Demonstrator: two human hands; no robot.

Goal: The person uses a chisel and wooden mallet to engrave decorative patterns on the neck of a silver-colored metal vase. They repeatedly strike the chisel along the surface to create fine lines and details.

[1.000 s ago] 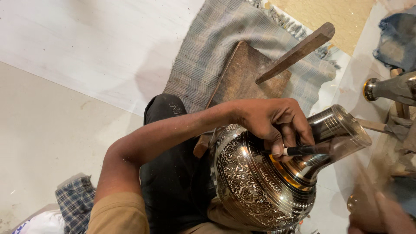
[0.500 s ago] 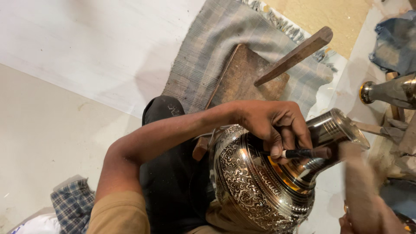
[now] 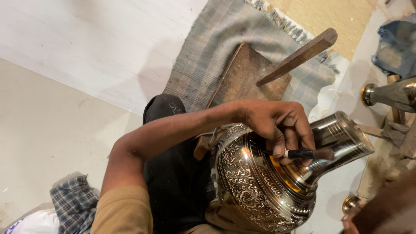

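A large silver metal vase [image 3: 260, 190] with engraved floral bands and a gold ring at the shoulder lies tilted on my lap, its neck pointing right. My left hand [image 3: 277, 123] rests on the shoulder of the vase and grips a short dark chisel [image 3: 310, 154], whose tip is against the base of the neck. At the bottom right corner my right hand [image 3: 385, 208] shows only as a brown blur. What it holds is not visible.
A wooden block [image 3: 247, 78] and a long wooden stick [image 3: 299, 56] lie on a grey woven mat [image 3: 216, 52] ahead. Another shiny metal vessel [image 3: 390, 93] sits at the right edge, with blue cloth [image 3: 396, 43] above it. A checked cloth [image 3: 73, 201] lies lower left.
My left hand and the chisel stay on the vase's neck. The blurred shape at the bottom right rose beside the neck half a second ago and has dropped back to the corner.
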